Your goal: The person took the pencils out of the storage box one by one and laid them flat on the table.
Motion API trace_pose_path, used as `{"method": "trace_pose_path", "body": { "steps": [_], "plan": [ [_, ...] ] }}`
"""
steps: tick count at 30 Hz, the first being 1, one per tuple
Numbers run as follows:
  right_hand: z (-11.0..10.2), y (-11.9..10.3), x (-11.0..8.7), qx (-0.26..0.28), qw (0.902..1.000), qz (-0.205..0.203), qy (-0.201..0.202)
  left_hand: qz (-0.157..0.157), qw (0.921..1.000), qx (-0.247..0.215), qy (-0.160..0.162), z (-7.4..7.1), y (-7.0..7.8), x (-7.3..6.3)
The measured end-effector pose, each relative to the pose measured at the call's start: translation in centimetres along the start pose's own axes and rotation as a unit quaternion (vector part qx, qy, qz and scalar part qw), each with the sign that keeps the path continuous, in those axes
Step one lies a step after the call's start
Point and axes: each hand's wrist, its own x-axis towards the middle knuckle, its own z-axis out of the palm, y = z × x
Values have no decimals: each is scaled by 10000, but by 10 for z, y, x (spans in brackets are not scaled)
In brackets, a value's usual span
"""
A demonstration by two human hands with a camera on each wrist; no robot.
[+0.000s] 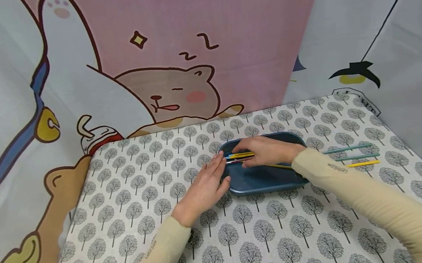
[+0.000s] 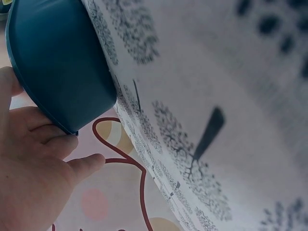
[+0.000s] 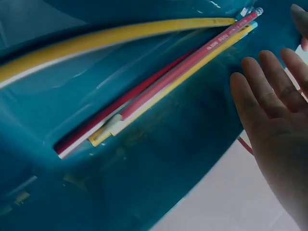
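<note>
In the head view my left hand [image 1: 206,183] rests at the left end of a dark blue tray [image 1: 267,185], its fingers and thumb on the rim. The left wrist view shows the hand [image 2: 33,159] against that rim, fingertips partly hidden behind it. Inside the tray, my right hand [image 1: 267,149] is over a few pencils [image 1: 238,156], hiding their right ends. The right wrist view shows a red pencil [image 3: 192,62] and yellow pencils lying together on the tray floor. Beside them the right hand [image 3: 276,106] has its fingers fairly straight; its thumb is hidden.
A yellow stick [image 3: 120,36] lies in the tray. Right of the tray, a yellow stick [image 1: 365,163] and two green sticks [image 1: 360,157] lie partly behind the right sleeve. The tree-print tablecloth [image 1: 275,232] meets a cartoon curtain [image 1: 248,42] at the back.
</note>
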Motion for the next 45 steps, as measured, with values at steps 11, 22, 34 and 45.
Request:
{"method": "trace_pose_path", "body": {
  "steps": [11, 22, 34, 45],
  "plan": [
    [6, 14, 3, 278, 9995, 166, 55, 20, 10000, -52, 41, 0, 0, 0],
    [17, 23, 6, 298, 9994, 103, 168, 48, 9998, -149, 103, 1, -1, 0],
    [26, 26, 8, 36, 9991, -283, 312, -22, 9999, -139, 61, 3, 0, 0],
    [27, 25, 8, -206, 9987, -336, 330, 24, 9999, -120, 110, 2, -1, 1]
  ]
}}
